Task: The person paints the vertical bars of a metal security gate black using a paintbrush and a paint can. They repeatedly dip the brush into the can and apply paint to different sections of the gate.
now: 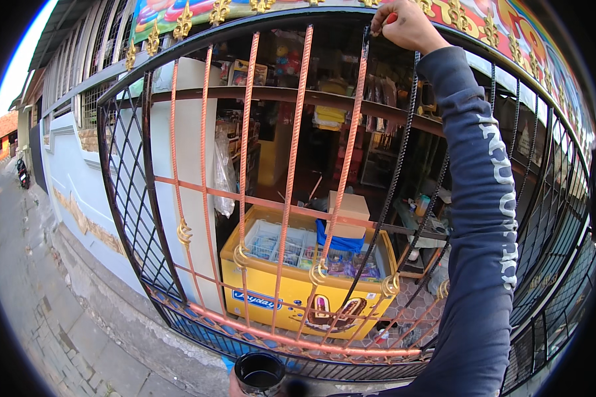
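Note:
My right hand (pixel 404 25) is raised to the top rail of a curved metal gate (pixel 132 218). It is closed on a small red-handled tool (pixel 391 18), mostly hidden by the fingers, at the top of a twisted bar (pixel 352 142). Several twisted bars are orange and others, like the one to the right (pixel 398 165), are black. My dark blue sleeve (pixel 483 218) runs up the right side. At the bottom edge, only a sliver of my left hand (pixel 234 386) shows, holding a black can (pixel 259 372) with dark liquid inside.
Behind the gate stands a yellow chest freezer (pixel 298 301) with a glass lid, a cardboard box (pixel 349 213) and shop shelves with goods. A white wall (pixel 79 172) and a paved lane (pixel 26 284) stretch away on the left, with a parked motorbike (pixel 22 173) far off.

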Action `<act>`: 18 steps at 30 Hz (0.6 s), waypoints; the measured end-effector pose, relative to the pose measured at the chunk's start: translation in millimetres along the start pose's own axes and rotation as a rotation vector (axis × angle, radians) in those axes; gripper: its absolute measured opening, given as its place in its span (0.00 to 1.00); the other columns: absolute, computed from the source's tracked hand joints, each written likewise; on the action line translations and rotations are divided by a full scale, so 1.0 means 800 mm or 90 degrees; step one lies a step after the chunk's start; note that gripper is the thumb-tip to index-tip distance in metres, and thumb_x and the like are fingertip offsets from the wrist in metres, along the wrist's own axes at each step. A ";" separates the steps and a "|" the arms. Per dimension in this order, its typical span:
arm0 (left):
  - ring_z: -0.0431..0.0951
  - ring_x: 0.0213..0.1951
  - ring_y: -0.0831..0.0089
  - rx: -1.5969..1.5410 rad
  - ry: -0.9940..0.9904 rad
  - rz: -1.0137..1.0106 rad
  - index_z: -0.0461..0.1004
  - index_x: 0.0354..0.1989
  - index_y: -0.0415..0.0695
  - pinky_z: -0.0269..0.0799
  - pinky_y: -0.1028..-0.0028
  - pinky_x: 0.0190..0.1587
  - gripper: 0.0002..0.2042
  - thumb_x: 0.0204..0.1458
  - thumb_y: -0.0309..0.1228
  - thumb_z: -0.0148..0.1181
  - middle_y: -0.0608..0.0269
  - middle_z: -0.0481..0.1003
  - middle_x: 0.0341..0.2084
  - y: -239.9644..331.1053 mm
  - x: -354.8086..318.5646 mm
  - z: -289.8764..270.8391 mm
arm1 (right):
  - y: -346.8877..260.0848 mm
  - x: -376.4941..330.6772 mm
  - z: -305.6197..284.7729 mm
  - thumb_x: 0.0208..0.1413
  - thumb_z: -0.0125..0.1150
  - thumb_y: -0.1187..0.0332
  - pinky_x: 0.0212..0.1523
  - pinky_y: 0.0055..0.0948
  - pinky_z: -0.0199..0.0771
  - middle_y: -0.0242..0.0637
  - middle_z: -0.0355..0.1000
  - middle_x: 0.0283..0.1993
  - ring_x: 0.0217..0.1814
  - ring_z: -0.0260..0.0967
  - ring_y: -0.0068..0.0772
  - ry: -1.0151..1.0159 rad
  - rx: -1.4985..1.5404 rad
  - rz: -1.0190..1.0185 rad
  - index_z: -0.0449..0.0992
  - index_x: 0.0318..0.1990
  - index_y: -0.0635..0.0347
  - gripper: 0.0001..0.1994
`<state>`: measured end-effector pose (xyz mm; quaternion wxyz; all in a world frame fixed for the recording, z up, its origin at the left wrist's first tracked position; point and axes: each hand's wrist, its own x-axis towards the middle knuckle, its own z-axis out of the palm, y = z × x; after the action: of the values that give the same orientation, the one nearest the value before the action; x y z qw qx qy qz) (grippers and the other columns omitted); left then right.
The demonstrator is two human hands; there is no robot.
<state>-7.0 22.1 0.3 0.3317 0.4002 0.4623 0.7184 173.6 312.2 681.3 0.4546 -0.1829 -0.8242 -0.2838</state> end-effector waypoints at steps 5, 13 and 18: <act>0.76 0.57 0.52 -0.120 -0.017 -0.078 0.64 0.67 0.49 0.75 0.45 0.57 0.34 0.52 0.45 0.68 0.49 0.74 0.59 -0.044 -0.011 -0.013 | -0.002 0.003 0.001 0.42 0.56 0.80 0.31 0.31 0.79 0.45 0.81 0.25 0.28 0.80 0.33 0.033 -0.078 -0.066 0.86 0.31 0.62 0.12; 0.75 0.59 0.47 -0.380 0.048 -0.262 0.73 0.63 0.52 0.71 0.38 0.57 0.36 0.60 0.67 0.41 0.53 0.75 0.60 -0.089 -0.015 -0.018 | 0.014 0.007 0.014 0.39 0.59 0.77 0.35 0.37 0.81 0.48 0.80 0.27 0.29 0.80 0.44 0.070 -0.059 -0.063 0.86 0.29 0.61 0.10; 0.75 0.58 0.46 -0.349 0.046 -0.250 0.73 0.62 0.52 0.73 0.37 0.55 0.35 0.60 0.66 0.42 0.51 0.75 0.58 -0.068 -0.019 -0.014 | 0.004 -0.014 0.022 0.43 0.54 0.78 0.38 0.32 0.80 0.44 0.79 0.25 0.31 0.80 0.38 0.016 -0.045 -0.056 0.83 0.28 0.65 0.10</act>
<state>-4.0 24.1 -57.5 0.5427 0.1736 0.3316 0.7519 170.1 325.2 665.0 0.4448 -0.1588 -0.8152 -0.3351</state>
